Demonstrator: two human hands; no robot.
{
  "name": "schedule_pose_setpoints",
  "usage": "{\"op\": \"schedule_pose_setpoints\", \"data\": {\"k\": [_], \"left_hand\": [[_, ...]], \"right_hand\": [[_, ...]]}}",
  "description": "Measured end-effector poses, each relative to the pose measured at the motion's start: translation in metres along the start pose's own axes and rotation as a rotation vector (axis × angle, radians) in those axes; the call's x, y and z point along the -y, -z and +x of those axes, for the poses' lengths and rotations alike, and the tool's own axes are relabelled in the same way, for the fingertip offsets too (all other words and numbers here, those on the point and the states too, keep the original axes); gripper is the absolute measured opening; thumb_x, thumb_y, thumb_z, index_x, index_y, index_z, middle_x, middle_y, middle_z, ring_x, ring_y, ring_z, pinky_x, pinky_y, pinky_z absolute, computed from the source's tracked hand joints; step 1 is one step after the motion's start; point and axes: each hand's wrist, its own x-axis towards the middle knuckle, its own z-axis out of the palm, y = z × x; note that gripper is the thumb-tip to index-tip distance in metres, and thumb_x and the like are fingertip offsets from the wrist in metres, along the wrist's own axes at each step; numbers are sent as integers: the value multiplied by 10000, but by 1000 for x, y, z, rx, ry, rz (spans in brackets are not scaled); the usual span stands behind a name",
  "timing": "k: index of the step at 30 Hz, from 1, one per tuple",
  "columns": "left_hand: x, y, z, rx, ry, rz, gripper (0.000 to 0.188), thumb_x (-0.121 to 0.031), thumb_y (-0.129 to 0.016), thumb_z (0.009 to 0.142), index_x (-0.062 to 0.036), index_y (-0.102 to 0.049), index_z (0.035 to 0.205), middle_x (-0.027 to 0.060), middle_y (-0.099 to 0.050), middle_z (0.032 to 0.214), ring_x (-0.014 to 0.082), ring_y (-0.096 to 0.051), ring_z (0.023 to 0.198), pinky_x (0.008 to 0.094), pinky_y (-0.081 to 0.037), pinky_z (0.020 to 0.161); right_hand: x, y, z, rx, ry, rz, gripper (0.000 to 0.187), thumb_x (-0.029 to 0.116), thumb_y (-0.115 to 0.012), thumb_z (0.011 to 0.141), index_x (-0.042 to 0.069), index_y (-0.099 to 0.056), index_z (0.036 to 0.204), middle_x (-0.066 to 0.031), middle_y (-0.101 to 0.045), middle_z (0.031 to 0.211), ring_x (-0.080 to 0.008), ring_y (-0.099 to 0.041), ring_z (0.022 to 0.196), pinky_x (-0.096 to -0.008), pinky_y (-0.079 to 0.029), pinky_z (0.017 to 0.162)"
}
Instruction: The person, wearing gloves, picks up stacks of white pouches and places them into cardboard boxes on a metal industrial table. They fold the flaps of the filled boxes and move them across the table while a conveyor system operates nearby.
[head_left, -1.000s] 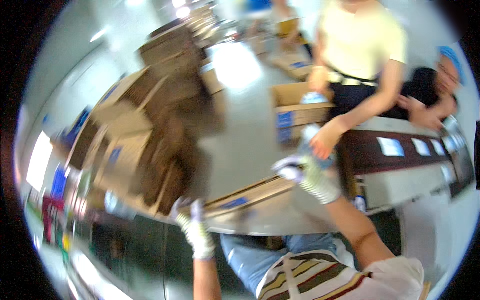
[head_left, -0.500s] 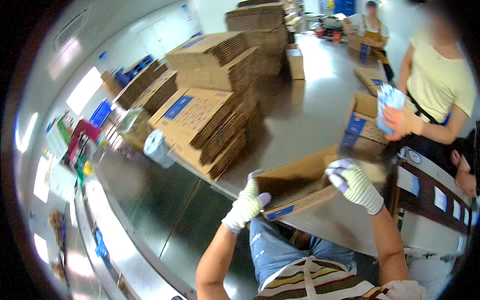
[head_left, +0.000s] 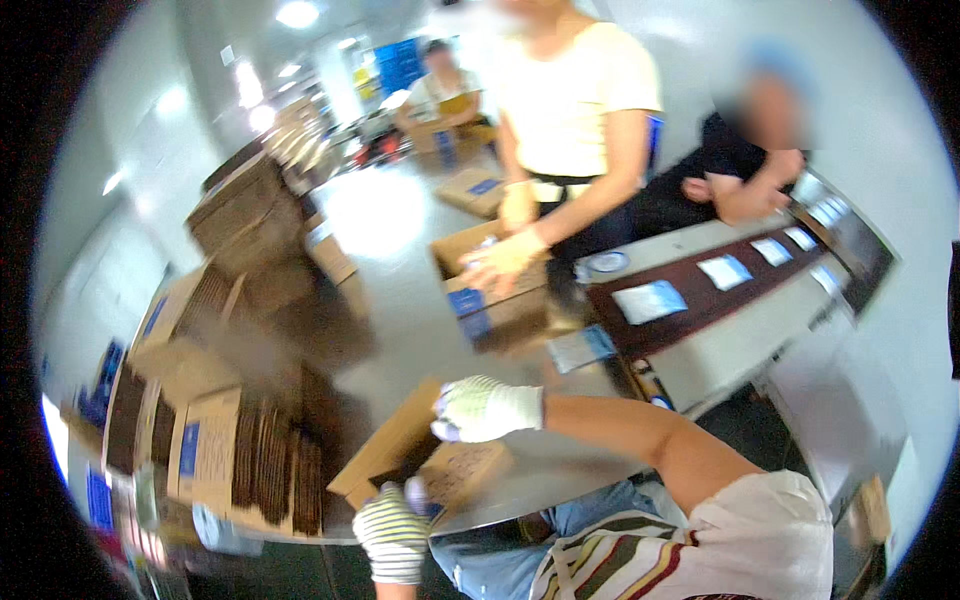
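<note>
A small open cardboard box (head_left: 475, 472) stands at the near edge of the metal table, tilted in view, its inside dark. My left hand (head_left: 392, 535), in a white striped knit glove, is closed on its near left corner with the thumb over the wall. Gloved the same way, my right hand (head_left: 488, 408) reaches across from the right. Its fingers curl over the box's far right edge, slightly blurred. Whether anything lies in the box is hidden.
Stacks of flattened cartons (head_left: 250, 465) stand at left. Across the table (head_left: 405, 330), a co-worker in pale yellow has both hands in another carton (head_left: 505, 310). A conveyor (head_left: 670, 325) carries several blue-white packets at right, beside a seated person. One packet (head_left: 582, 348) lies near its end.
My view has swung to the right. My right hand has come onto the box's far edge, while my left stays at its corner. The co-worker's raised blue packet has gone down into their carton.
</note>
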Motion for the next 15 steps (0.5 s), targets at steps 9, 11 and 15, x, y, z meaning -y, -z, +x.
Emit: {"op": "schedule_pose_setpoints", "data": {"k": [9,11,15], "left_hand": [[35,-45,56,286,130,40,602,-422,-255,944,-25,-676,779,208,-645,757,360,-630,723,469,-481,692],[26,-48,62,269,99,23,593,-426,-249,944,-35,-675,816,205,-647,775,360,-631,733,467,-481,700],[25,-40,54,263,127,6,574,-424,-250,945,-54,-679,856,196,-651,790,362,-630,743,464,-481,703]], "right_hand": [[35,33,10,-71,43,-10,318,330,-512,862,34,-611,924,-153,-619,896,-332,-595,889,-443,-469,790],[12,-17,11,-191,73,-43,374,381,-461,886,49,-633,872,-124,-625,861,-315,-565,900,-441,-427,837],[22,-28,8,-271,96,-260,377,384,-474,870,66,-650,769,-92,-613,781,-287,-533,832,-441,-407,805]]}}
